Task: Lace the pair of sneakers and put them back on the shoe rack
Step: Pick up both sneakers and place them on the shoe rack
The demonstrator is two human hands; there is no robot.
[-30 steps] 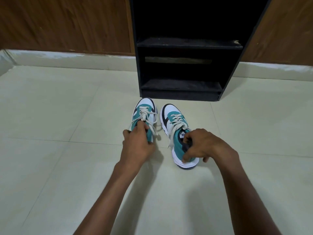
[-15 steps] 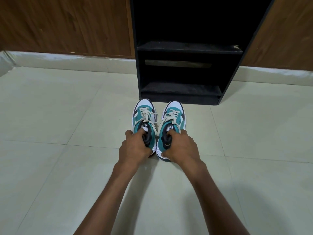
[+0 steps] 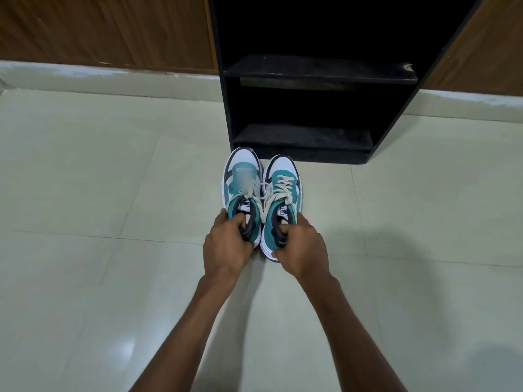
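A pale tiled floor (image 3: 85, 193) is seen across most of the view, bordered at the back by a light skirting strip and brown wood panelling (image 3: 99, 29). Against that wall a black shoe rack (image 3: 319, 72) is stood, open at the front, with two dark shelves visible; both are seen bare of shoes. Just in front of the rack's base, the pair of sneakers is held side by side, toes pointed toward the rack and heels toward the person. Whether the soles are resting on the floor or raised slightly off it cannot be told. The left sneaker (image 3: 240, 176), white, teal and black, is gripped at its heel collar by the left hand (image 3: 226, 247), fingers hooked inside the opening. The right sneaker (image 3: 284, 179), of the same colours, is gripped the same way by the right hand (image 3: 302, 247), which is closed around the black padded collar. The two shoes are touching or very nearly so along their inner sides. Cream laces (image 3: 278, 190) are threaded through both, with loose ends draped between the tongues. The left shoe's laces are blurred.
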